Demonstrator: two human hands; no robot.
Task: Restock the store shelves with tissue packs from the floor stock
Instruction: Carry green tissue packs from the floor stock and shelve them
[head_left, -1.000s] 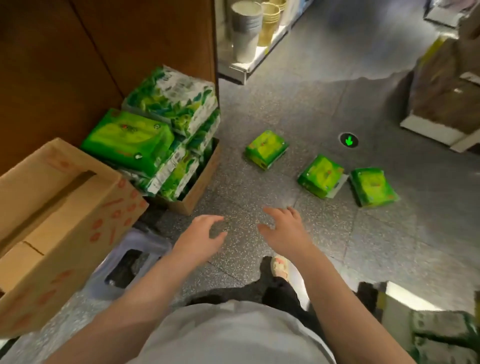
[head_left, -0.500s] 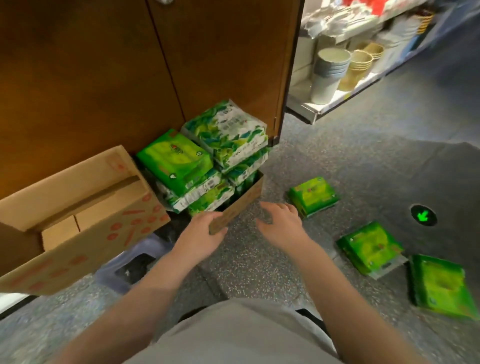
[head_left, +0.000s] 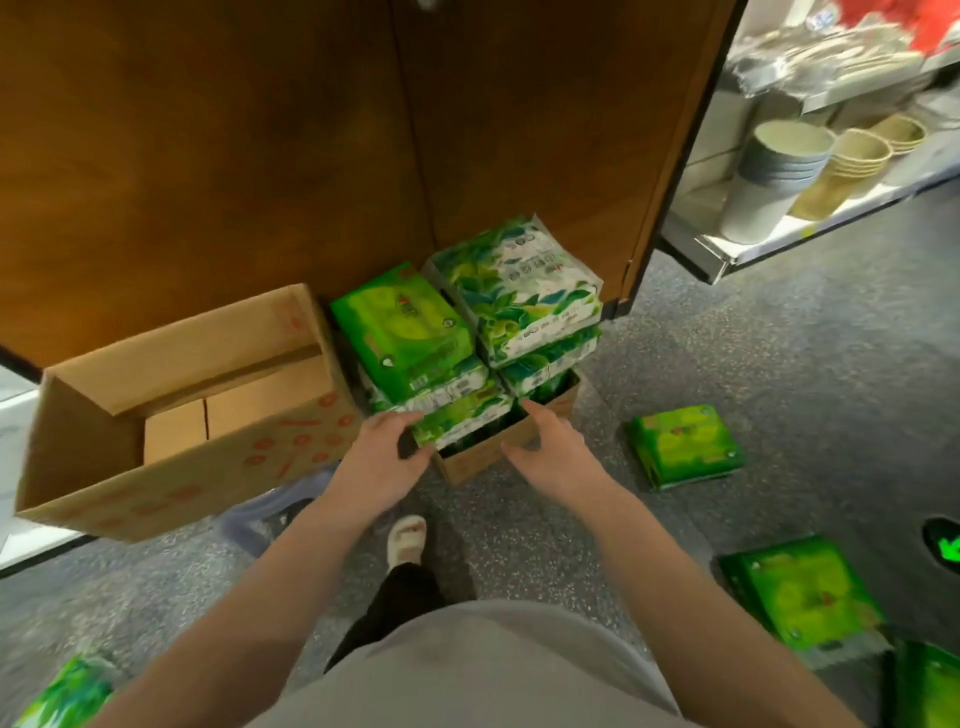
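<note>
Green tissue packs are piled in a low brown carton against the wooden panel. A bright green pack and a white leaf-print pack lie on top. My left hand is at the carton's near left corner, thumb and fingers spread beside a lower pack. At the carton's near right rim is my right hand, fingers straight and touching the edge. Neither hand holds anything. Loose green packs lie on the floor to the right.
A large cardboard box with nothing inside sits tilted on a purple stool at left. The wooden panel blocks the back. A shelf with paper cups stands far right. Another pack lies bottom left. My foot is below the carton.
I have moved closer to the stack and turned left. Both hands reached forward from mid-air over the floor to the near corners of the carton.
</note>
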